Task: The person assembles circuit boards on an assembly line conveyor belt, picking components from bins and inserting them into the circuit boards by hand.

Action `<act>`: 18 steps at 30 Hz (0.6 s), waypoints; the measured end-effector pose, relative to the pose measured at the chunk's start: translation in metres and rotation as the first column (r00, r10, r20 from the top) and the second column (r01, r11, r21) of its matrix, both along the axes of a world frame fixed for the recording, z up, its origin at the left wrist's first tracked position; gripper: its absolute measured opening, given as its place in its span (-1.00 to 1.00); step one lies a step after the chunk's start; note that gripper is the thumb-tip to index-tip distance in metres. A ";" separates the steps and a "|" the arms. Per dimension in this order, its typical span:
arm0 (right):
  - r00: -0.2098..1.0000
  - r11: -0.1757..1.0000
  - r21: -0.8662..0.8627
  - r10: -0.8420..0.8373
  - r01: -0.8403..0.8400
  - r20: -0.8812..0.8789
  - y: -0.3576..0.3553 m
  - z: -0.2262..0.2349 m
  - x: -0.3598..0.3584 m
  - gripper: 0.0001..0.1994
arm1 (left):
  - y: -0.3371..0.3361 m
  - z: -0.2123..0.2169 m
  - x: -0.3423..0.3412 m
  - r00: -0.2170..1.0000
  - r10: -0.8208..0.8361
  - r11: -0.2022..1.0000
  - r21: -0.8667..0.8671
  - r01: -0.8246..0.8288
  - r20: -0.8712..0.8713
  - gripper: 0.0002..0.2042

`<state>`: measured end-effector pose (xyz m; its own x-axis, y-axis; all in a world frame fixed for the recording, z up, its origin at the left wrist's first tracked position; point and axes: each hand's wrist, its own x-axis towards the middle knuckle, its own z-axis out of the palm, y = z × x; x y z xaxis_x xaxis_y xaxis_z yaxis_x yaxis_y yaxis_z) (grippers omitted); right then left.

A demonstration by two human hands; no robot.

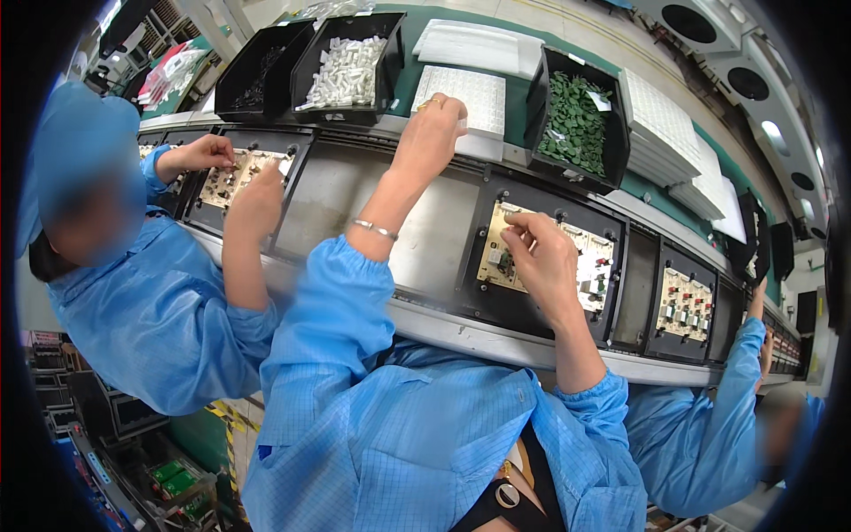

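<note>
My left hand [430, 137] reaches forward over the near edge of a white foam tray [483, 93] with rows of small pockets. Its fingers are bent and closed together; whatever they pinch, if anything, is hidden. Over a tan circuit board [493, 253] my right hand [545, 257] is closed in a pinch, thumb against fingertips. I cannot make out what is between them. The board lies in a black carrier frame [472, 282] on the conveyor line, with small components on it, and my right hand covers its middle.
Black bins hold white parts [344, 75], green parts [578, 120] and dark parts [264, 75]. White foam trays [665, 129] are stacked right. Another board [684, 304] sits farther right. Co-workers in blue sleeves [168, 297] work on both sides, the left one's hand [254, 202] close by.
</note>
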<state>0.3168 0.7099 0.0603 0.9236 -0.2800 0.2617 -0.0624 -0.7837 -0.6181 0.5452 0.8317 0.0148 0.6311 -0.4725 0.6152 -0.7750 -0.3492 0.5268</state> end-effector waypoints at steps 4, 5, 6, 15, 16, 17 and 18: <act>0.999 0.997 0.071 -0.018 0.015 0.037 -0.001 0.001 0.003 -0.79 | 0.010 0.021 -0.033 0.994 -0.035 0.998 -0.048 0.030 -0.101 -0.79; 0.996 1.000 0.026 -0.006 0.004 0.088 -0.002 0.001 0.004 -0.77 | 0.012 0.021 -0.042 0.995 -0.036 0.998 -0.052 0.031 -0.094 -0.79; 0.991 1.000 -0.019 0.006 -0.003 0.137 -0.003 0.001 0.005 -0.76 | 0.011 0.018 -0.051 0.988 -0.073 0.996 -0.069 0.064 -0.134 -0.80; 0.974 0.930 -0.354 -0.016 0.097 0.224 -0.044 0.022 0.032 -0.75 | 0.015 -0.011 -0.065 0.990 -0.098 0.991 -0.100 0.088 -0.104 -0.77; 0.973 0.891 -0.442 -0.001 0.106 0.231 -0.056 0.025 0.040 -0.77 | 0.015 -0.010 -0.064 0.991 -0.096 0.991 -0.102 0.086 -0.097 -0.77; 0.972 0.889 -0.445 -0.003 0.111 0.237 -0.073 0.024 0.047 -0.77 | 0.014 -0.009 -0.065 0.991 -0.102 0.990 -0.102 0.094 -0.085 -0.77; 0.985 0.848 -0.513 -0.053 0.129 0.162 -0.090 0.019 0.056 -0.79 | 0.014 -0.007 -0.066 0.992 -0.106 0.990 -0.100 0.098 -0.074 -0.77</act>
